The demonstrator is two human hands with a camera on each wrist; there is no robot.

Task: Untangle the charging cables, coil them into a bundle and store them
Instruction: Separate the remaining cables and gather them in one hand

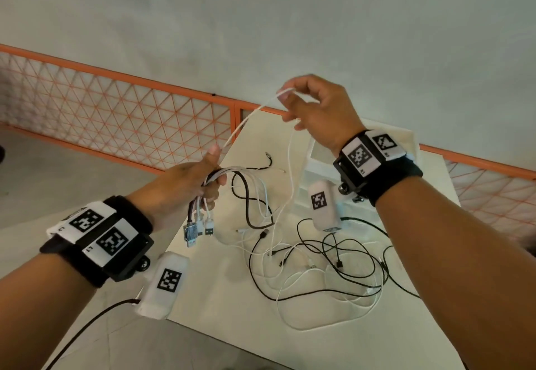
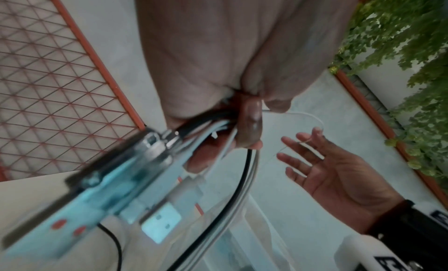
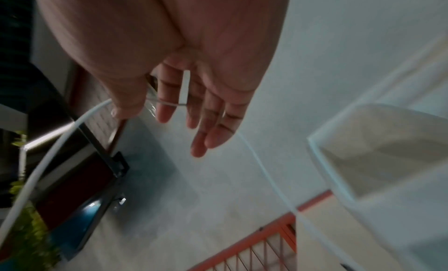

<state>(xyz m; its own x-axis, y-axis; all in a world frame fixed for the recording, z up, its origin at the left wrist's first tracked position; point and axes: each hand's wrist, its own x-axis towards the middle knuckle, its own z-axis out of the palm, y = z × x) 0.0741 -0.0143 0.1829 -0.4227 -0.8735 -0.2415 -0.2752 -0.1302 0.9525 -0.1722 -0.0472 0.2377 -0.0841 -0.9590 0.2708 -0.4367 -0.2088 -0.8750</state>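
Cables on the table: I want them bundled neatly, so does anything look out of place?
Yes. Black and white loose cables sprawl knotted across the table, some loops reaching its right edge. The left hand grips only a few plug ends; the right hand lifts one white cable.

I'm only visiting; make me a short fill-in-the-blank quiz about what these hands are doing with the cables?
1. The left hand grips a bundle of black and ___ cables.
2. The right hand lifts one thin ___ cable.
3. The loose cables lie tangled on the white ___.

Missing: white; white; table
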